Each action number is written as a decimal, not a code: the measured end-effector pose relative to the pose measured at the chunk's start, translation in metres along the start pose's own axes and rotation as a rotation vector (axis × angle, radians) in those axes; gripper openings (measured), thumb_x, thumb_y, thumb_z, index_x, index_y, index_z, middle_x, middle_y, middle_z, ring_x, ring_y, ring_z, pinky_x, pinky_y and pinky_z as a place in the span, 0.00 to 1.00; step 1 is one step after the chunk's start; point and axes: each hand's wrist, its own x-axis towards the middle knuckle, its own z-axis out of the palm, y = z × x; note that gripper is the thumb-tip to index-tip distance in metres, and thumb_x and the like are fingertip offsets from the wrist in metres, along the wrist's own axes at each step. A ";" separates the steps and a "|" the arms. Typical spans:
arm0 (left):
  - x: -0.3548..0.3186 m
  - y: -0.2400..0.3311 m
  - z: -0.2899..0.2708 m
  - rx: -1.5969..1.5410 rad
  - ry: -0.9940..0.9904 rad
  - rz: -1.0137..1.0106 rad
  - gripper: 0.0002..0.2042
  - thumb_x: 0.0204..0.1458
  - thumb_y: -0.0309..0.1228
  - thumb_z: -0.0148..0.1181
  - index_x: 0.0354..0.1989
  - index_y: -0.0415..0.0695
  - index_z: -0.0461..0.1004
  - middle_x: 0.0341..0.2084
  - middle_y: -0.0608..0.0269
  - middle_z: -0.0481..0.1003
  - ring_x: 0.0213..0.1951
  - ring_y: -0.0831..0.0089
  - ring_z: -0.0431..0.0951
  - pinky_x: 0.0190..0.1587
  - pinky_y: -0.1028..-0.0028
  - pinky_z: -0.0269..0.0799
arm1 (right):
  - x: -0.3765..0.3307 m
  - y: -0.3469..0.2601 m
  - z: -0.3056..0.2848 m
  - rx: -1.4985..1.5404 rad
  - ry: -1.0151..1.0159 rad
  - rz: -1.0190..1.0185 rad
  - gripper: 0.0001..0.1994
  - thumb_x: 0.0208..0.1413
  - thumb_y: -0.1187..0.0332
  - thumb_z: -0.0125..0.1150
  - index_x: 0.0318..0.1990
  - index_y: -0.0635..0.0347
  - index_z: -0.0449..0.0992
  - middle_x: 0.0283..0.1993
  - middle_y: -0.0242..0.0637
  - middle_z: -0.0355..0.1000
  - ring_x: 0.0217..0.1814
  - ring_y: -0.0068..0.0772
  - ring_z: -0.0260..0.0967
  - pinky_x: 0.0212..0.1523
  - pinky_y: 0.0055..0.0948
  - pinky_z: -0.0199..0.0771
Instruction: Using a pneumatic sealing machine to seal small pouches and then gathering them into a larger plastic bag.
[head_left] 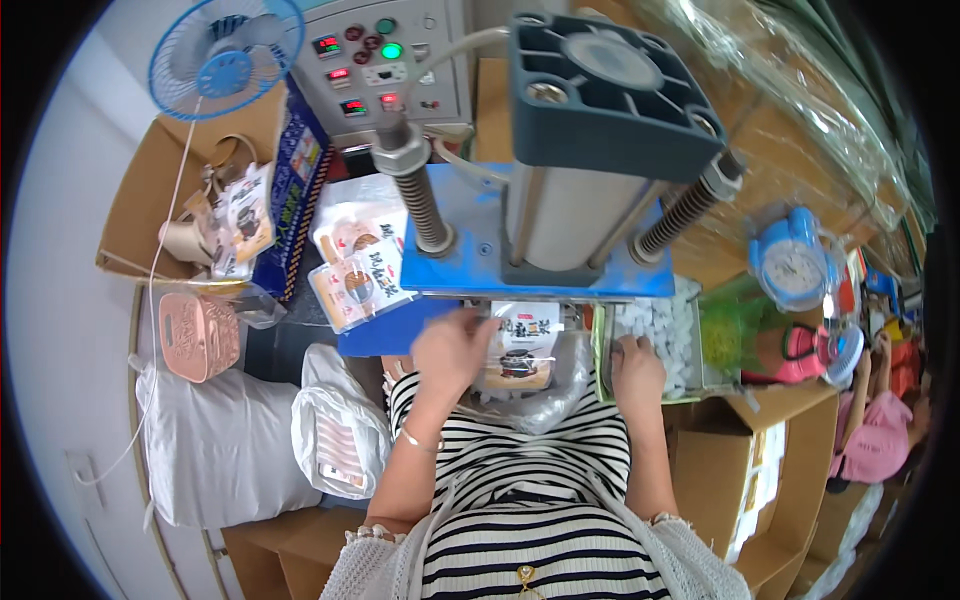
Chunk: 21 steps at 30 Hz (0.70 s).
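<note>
My left hand (452, 356) is smeared by motion beside the left edge of a printed pouch (522, 350), so its fingers are unclear. The white and tan pouch is at the front edge of a blue press plate (480, 262), above my lap, with clear plastic film (560, 385) around it. At the left rim of a green-edged tray (692, 386), my right hand (637, 374) is closed, fingers bent and pressed together. Small white pieces (672, 335) fill that tray next to the fingers. Whatever the right fingertips may hold is too small to make out.
A large air cylinder (575, 215) rises above the press plate between two sprung posts. More pouches (360, 285) lie to its left, near an open carton (150, 215) and a pink basket (198, 338). Cartons (715, 465) stand at my right; a person in pink (878, 425) is farther off.
</note>
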 end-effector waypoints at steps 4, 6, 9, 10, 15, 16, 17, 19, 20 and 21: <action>0.015 -0.038 -0.038 0.539 0.604 0.233 0.31 0.46 0.47 0.66 0.53 0.37 0.71 0.50 0.48 0.72 0.52 0.50 0.70 0.59 0.55 0.60 | 0.002 -0.003 0.008 0.150 0.127 -0.045 0.05 0.52 0.73 0.58 0.36 0.62 0.72 0.35 0.48 0.71 0.33 0.56 0.72 0.34 0.49 0.71; -0.002 -0.076 -0.004 0.449 0.454 0.199 0.34 0.45 0.47 0.66 0.57 0.37 0.67 0.57 0.49 0.66 0.57 0.50 0.64 0.63 0.54 0.53 | 0.006 -0.010 -0.003 0.139 0.187 -0.143 0.06 0.51 0.73 0.59 0.36 0.62 0.72 0.36 0.49 0.72 0.33 0.56 0.72 0.34 0.49 0.71; -0.033 -0.063 0.008 0.304 0.327 0.206 0.32 0.44 0.41 0.67 0.58 0.39 0.66 0.57 0.51 0.66 0.59 0.51 0.63 0.63 0.55 0.53 | -0.002 -0.001 -0.005 0.141 0.092 -0.149 0.08 0.50 0.74 0.60 0.38 0.63 0.72 0.37 0.50 0.72 0.34 0.56 0.71 0.35 0.48 0.72; -0.043 -0.055 0.006 0.223 0.295 0.216 0.29 0.44 0.34 0.68 0.56 0.41 0.68 0.54 0.53 0.69 0.57 0.53 0.65 0.61 0.56 0.57 | -0.006 0.003 -0.006 0.164 -0.031 -0.131 0.09 0.50 0.74 0.60 0.40 0.64 0.72 0.38 0.50 0.72 0.35 0.56 0.71 0.36 0.48 0.72; -0.050 -0.087 0.011 0.116 0.247 0.360 0.22 0.45 0.26 0.66 0.52 0.43 0.72 0.47 0.56 0.73 0.51 0.57 0.71 0.53 0.62 0.66 | 0.005 0.007 0.004 0.443 -0.030 -0.045 0.12 0.50 0.76 0.61 0.42 0.66 0.72 0.38 0.47 0.74 0.36 0.46 0.73 0.38 0.38 0.75; -0.048 -0.091 0.009 0.052 0.274 0.378 0.19 0.45 0.25 0.66 0.48 0.43 0.74 0.44 0.56 0.74 0.47 0.57 0.72 0.49 0.63 0.68 | 0.007 0.009 0.011 0.443 -0.031 -0.050 0.12 0.50 0.76 0.61 0.42 0.66 0.72 0.38 0.47 0.74 0.36 0.46 0.73 0.38 0.38 0.75; -0.046 -0.095 0.007 -0.013 0.299 0.396 0.16 0.45 0.24 0.66 0.45 0.42 0.76 0.40 0.57 0.75 0.43 0.58 0.74 0.45 0.65 0.70 | 0.008 0.015 0.020 0.645 0.016 0.036 0.12 0.50 0.76 0.61 0.43 0.67 0.72 0.39 0.44 0.74 0.37 0.40 0.73 0.37 0.34 0.75; -0.041 -0.093 0.002 -0.079 0.321 0.414 0.13 0.45 0.23 0.66 0.42 0.42 0.78 0.37 0.57 0.76 0.39 0.59 0.75 0.42 0.67 0.72 | 0.008 0.022 0.032 1.045 0.112 0.222 0.13 0.51 0.76 0.62 0.45 0.67 0.72 0.41 0.39 0.75 0.37 0.30 0.73 0.37 0.26 0.75; -0.040 -0.083 -0.005 -0.119 0.338 0.365 0.11 0.46 0.23 0.66 0.39 0.41 0.78 0.35 0.57 0.76 0.36 0.61 0.75 0.39 0.69 0.72 | 0.009 0.019 0.030 1.046 0.110 0.228 0.13 0.51 0.76 0.62 0.45 0.67 0.72 0.41 0.39 0.75 0.37 0.30 0.73 0.37 0.26 0.75; -0.043 -0.068 -0.013 -0.163 0.345 0.312 0.08 0.46 0.23 0.66 0.36 0.40 0.79 0.33 0.57 0.76 0.33 0.62 0.75 0.37 0.71 0.72 | 0.006 0.012 0.020 1.136 0.122 0.239 0.12 0.52 0.76 0.62 0.45 0.66 0.73 0.42 0.38 0.75 0.39 0.28 0.72 0.37 0.26 0.75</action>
